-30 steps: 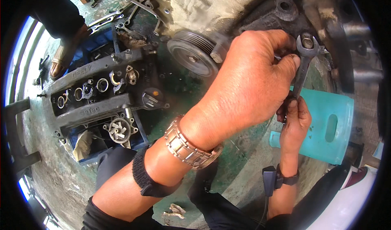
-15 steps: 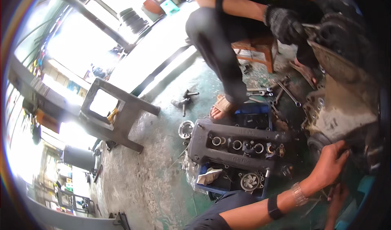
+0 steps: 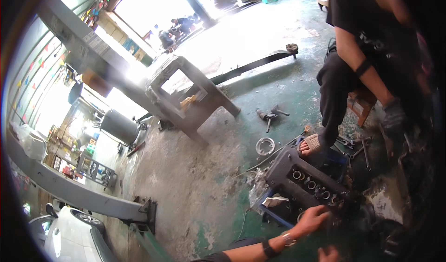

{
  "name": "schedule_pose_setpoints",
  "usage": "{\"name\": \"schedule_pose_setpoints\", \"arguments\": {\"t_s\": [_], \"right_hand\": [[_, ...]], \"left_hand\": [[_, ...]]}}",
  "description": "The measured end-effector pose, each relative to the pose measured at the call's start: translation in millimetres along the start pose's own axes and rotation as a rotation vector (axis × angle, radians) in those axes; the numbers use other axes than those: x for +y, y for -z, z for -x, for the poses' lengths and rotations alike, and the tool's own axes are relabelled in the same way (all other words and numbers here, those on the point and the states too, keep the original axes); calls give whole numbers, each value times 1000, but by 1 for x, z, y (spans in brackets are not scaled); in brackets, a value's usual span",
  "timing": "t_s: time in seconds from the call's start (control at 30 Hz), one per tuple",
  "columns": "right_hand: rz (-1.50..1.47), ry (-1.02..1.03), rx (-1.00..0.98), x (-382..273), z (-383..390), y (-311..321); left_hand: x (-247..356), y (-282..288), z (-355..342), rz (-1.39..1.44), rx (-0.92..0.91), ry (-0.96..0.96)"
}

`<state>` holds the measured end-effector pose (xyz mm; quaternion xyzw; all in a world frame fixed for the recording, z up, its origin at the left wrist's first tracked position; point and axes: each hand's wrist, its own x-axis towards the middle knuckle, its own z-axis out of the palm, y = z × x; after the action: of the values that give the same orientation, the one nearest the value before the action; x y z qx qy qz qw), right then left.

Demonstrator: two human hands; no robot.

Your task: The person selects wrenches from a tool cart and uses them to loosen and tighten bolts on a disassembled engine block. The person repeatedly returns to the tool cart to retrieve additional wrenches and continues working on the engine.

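My left hand [image 3: 313, 220], with a metal watch and a black band on its arm, hangs over the near side of a dark engine valve cover [image 3: 280, 170]. Its fingers are curled in; whatever may be between them does not show. Lower down, my right hand [image 3: 329, 254] is blurred and cut by the bottom edge, so its fingers are unclear. Several metal rings [image 3: 312, 185] lie in the cover's central opening. Beneath the cover is a blue tray [image 3: 277, 217] with a crumpled pale cloth [image 3: 275, 201] in it. Dark engine parts [image 3: 390, 236] stand to the right.
Across from me sits a person with a gloved hand [image 3: 395, 116] and a sandalled foot [image 3: 312, 144] by the cover. Wrenches [image 3: 365, 154] lie beyond it. A grey stool [image 3: 204, 116], a metal ring [image 3: 265, 146] and a jointed metal part [image 3: 272, 116] are on the floor leftward.
The view has swung left, so the cover and stool sit further right. My left hand has come away from the large engine part toward the cover's near side.
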<state>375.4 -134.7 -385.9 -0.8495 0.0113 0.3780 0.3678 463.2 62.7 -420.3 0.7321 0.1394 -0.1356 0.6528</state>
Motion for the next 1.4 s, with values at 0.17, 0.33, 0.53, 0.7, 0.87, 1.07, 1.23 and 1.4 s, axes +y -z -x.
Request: {"name": "schedule_pose_setpoints", "arguments": {"t_s": [0.17,0.33,0.53,0.7,0.87,1.07,1.23,1.4], "right_hand": [[-99,-171,-353,-81,75,1],[210,-42,-185,-166,183,26],[22,-67,106,-219,267,74],[-35,35,181,-241,298,114],[50,207,184,-267,300,144],[99,322,186,-307,278,157],[125,384,185,-378,263,122],[26,518,74,-451,260,47]], "left_hand": [[11,80,124,142,175,351],[102,170,217,-86,380,490],[205,243,284,-119,472,327],[230,271,365,75,726,289],[233,268,476,351,1053,387],[227,246,555,579,1434,357],[173,281,578,665,1550,300],[130,337,601,800,1625,161]]}}
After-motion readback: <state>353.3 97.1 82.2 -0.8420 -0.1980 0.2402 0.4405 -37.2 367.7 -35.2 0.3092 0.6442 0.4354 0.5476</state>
